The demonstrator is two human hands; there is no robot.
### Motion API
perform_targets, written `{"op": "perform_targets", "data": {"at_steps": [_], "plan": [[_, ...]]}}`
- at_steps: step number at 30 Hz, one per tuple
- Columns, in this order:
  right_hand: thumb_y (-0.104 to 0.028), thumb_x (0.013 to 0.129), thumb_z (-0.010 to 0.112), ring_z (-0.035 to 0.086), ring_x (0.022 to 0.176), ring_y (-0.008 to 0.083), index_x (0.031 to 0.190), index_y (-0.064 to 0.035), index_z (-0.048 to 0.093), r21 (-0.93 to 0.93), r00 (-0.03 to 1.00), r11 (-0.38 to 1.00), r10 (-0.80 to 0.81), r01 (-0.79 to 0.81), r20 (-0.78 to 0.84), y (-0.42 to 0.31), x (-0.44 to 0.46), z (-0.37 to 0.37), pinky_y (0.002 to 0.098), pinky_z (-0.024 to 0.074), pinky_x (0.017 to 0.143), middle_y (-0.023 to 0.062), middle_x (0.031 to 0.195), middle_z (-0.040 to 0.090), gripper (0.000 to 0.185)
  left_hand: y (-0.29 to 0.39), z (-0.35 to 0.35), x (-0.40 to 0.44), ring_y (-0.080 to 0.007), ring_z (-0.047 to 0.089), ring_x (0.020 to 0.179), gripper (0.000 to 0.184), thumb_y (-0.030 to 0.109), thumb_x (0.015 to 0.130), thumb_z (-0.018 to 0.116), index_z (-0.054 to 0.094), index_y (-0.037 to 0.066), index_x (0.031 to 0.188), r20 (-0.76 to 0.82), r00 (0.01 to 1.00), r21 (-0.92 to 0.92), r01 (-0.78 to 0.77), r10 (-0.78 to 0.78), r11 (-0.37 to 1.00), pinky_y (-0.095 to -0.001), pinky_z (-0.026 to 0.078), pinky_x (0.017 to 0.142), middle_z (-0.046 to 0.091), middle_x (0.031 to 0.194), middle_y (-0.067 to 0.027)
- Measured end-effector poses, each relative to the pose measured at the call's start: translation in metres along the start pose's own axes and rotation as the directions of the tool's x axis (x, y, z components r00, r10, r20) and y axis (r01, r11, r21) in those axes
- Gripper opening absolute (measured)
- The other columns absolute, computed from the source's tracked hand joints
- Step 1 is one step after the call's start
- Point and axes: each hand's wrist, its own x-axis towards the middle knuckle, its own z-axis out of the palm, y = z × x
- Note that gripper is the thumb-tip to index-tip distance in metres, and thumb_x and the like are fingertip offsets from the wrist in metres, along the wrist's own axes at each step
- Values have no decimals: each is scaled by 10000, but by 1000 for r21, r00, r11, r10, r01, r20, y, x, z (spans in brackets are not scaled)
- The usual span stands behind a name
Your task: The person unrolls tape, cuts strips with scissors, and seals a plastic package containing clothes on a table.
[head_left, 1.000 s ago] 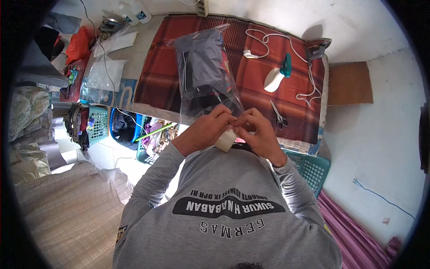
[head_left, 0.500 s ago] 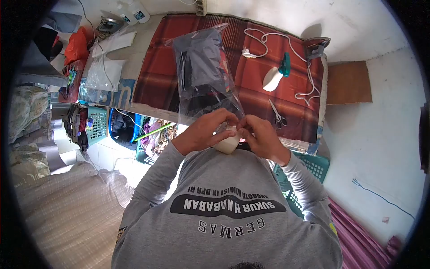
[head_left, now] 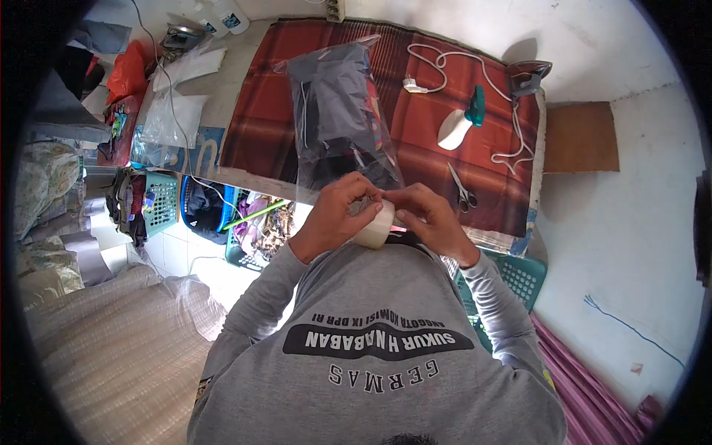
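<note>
we hold a smooth, cream-white roll of tape (head_left: pixel 377 233) in our left hand (head_left: pixel 338 213), just before the grey shirt (head_left: pixel 378 297); our right hand (head_left: pixel 436 224) curls beside it, pinching what we cannot tell.

White wall (head_left: pixel 604 245) — pale tiled floor (head_left: pixel 176 254)

An iron (head_left: pixel 528 78) sat at the far right of the surface (head_left: pixel 256 122), with a white plug (head_left: pixel 414 86) and a green-topped spray bottle (head_left: pixel 454 132) to its left. White bottles (head_left: pixel 231 16) stood far left, beyond a red bag (head_left: pixel 127 74); purple fabric (head_left: pixel 582 386) hung near right.
</note>
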Motion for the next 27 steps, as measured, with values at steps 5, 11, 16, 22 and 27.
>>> {"op": "perform_targets", "data": {"at_steps": [5, 11, 16, 22, 27], "plan": [[-10, 991, 710, 734, 1027, 192, 1206, -18, 741, 31, 998, 999, 23, -22, -51, 15, -7, 7, 315, 606, 891, 90, 1147, 672, 217, 6, 4, -2, -192, 719, 1009, 204, 23, 963, 726, 754, -2, 1163, -33, 997, 83, -64, 67, 994, -316, 589, 909, 682, 1080, -94], [-23, 1008, 718, 714, 1039, 142, 1120, 19, 740, 229, 990, 966, 132, -116, -53, 17, -9, 5, 290, 598, 885, 65, 1138, 682, 122, 9, 6, -1, -195, 719, 1004, 219, 27, 952, 734, 763, 4, 1168, -35, 995, 89, -86, 89, 992, -319, 584, 892, 683, 1064, -89], [-62, 1005, 754, 707, 982, 108, 1076, 15, 727, 124, 945, 937, 324, -326, 34, 0, 3, -8, 269, 586, 851, 34, 1048, 715, 108, 8, 10, -3, -215, 732, 1003, 221, 27, 939, 743, 768, 8, 1158, -60, 992, 60, -111, 115, 992, -329, 580, 894, 694, 1061, -99], [-99, 1011, 752, 697, 933, 116, 1073, 25, 704, 74, 969, 971, 217, -227, 121, 11, 11, -9, 283, 570, 809, 56, 1026, 705, 147, 5, 15, -4, -297, 751, 1012, 144, 78, 924, 750, 735, 3, 1046, -80, 990, 59, -115, 119, 992, -384, 577, 888, 724, 1066, -129], [-81, 1048, 665, 655, 938, 159, 1098, 47, 623, -200, 995, 980, 33, -13, 95, 5, 9, -3, 360, 556, 795, 106, 1056, 610, 143, 8, 15, -3, -301, 743, 991, 141, 80, 932, 750, 736, -2, 1045, -104, 990, 52, -92, 97, 994, -386, 573, 875, 715, 1065, -126]]}}
